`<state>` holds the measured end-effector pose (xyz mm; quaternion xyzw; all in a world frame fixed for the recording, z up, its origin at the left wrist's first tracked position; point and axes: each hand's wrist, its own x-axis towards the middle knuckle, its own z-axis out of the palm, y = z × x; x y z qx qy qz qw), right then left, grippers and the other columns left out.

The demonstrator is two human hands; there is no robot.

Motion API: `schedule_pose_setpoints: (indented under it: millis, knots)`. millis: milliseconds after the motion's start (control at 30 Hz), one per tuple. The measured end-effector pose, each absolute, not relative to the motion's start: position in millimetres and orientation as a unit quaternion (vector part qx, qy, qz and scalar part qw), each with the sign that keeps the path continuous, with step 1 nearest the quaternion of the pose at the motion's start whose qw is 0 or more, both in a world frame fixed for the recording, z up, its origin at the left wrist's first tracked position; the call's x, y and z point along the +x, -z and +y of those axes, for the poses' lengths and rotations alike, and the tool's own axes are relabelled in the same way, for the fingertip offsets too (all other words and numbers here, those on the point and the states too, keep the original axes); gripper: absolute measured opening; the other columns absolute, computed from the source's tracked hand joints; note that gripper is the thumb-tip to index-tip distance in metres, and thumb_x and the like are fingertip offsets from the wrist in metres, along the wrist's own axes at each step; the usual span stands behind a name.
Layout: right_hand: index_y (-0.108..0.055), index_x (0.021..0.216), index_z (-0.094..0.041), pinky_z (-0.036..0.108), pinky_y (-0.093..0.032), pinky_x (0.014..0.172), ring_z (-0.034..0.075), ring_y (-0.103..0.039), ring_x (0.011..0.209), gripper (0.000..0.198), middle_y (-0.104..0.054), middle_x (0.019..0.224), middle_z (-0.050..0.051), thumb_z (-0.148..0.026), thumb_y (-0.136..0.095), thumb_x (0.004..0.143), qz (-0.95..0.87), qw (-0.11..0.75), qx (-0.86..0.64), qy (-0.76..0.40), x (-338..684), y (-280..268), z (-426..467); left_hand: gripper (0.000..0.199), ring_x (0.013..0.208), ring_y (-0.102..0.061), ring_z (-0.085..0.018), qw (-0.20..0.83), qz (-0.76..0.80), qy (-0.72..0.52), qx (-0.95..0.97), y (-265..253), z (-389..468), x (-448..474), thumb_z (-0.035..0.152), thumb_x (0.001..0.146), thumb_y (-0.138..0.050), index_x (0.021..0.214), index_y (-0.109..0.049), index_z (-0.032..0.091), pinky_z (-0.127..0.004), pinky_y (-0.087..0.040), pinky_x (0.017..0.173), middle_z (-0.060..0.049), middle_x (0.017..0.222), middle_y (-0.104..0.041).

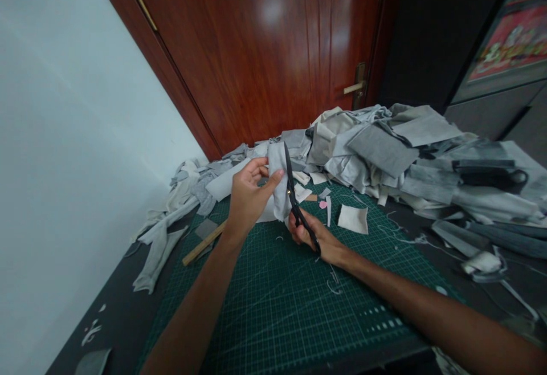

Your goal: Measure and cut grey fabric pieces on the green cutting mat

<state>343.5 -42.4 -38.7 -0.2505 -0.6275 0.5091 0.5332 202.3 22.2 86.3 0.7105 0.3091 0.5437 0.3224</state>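
A pale grey strip of fabric (278, 161) is held upright above the mat, pinched between the thumb and fingers of my left hand (253, 188). My right hand (308, 231) is closed around the handles of black scissors (290, 187). The blades point up along the strip's right edge; they look nearly closed, and I cannot tell if fabric lies between them. Beneath both hands spreads a green gridded cutting mat (273, 301). Right of the scissors, a cream fabric square (353, 219) and a small pink piece (323, 204) lie on it.
Heaped grey and cream fabric scraps (384, 147) line the table's back and right. More scraps (160, 249) lie at the left by the white wall (85, 135). A wooden ruler-like strip (204, 243) rests near my left forearm. Behind stands a brown wooden door (256, 50).
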Motion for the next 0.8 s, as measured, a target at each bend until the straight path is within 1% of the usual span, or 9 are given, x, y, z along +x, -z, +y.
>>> schedule_pose_setpoints:
  millis: [133,333,500,633,800]
  knots:
    - [-0.046,0.094,-0.022,0.024,-0.029,0.053,0.009,-0.033,0.057,0.048,-0.038,0.072,-0.006,-0.067,-0.060,0.088,-0.603,0.541,-0.231,-0.539,342,43,-40,0.028,0.070,-0.061,-0.012,0.319,0.307,-0.545,0.712,-87,23,202,0.029,0.078,-0.079,0.100,-0.067,0.017,-0.022,-0.051,0.067,0.002,0.074,-0.062]
    - [-0.046,0.089,-0.022,0.023,-0.027,0.046,0.008,-0.032,0.049,0.049,-0.037,0.062,-0.009,-0.067,-0.066,0.085,-0.573,0.554,-0.233,-0.557,339,40,-40,0.027,0.071,-0.062,-0.013,0.328,0.309,-0.542,0.710,-89,21,201,0.030,0.079,-0.079,0.099,-0.067,0.017,-0.022,-0.052,0.063,0.001,0.076,-0.064]
    - [-0.046,0.085,-0.023,0.021,-0.029,0.042,0.007,-0.033,0.044,0.048,-0.038,0.056,-0.011,-0.065,-0.069,0.082,-0.564,0.560,-0.241,-0.557,339,33,-42,0.027,0.072,-0.062,-0.013,0.325,0.312,-0.544,0.708,-89,22,200,0.029,0.078,-0.079,0.099,-0.068,0.017,-0.022,-0.053,0.064,0.000,0.077,-0.065]
    - [-0.046,0.083,-0.023,0.020,-0.032,0.039,0.006,-0.032,0.040,0.046,-0.038,0.053,-0.012,-0.061,-0.072,0.081,-0.556,0.562,-0.238,-0.565,338,31,-42,0.029,0.074,-0.064,-0.014,0.340,0.309,-0.543,0.703,-89,22,199,0.031,0.079,-0.078,0.101,-0.068,0.016,-0.022,-0.053,0.061,-0.002,0.081,-0.067]
    - [-0.046,0.081,-0.022,0.019,-0.035,0.038,0.006,-0.038,0.040,0.043,-0.042,0.055,-0.011,-0.055,-0.075,0.080,-0.550,0.563,-0.244,-0.566,337,31,-42,0.030,0.073,-0.064,-0.015,0.349,0.309,-0.541,0.700,-90,22,198,0.032,0.079,-0.078,0.102,-0.067,0.017,-0.022,-0.054,0.058,-0.002,0.082,-0.068]
